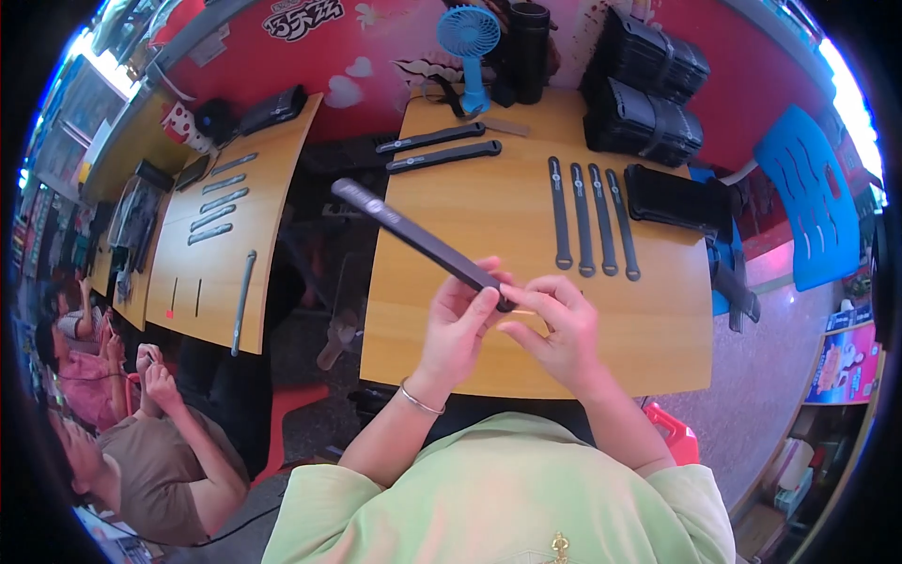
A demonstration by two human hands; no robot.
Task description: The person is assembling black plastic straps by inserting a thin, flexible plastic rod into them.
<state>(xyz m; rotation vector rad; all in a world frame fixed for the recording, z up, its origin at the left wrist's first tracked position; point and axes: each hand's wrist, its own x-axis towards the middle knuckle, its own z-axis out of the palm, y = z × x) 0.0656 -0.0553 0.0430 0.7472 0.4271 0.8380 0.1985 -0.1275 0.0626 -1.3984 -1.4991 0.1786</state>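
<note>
Wooden table (648, 343) beneath black strip (423, 242) in grip of left hand (456, 318), right hand (561, 324) unclenched at its end

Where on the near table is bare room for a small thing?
Bare: near table, front left, beside the left hand; front right, nearer than the four grey straps; and the middle, between those and two black straps. Crowded: back right, with black bundles and pouch; back, with bottle and blue fan.
</note>
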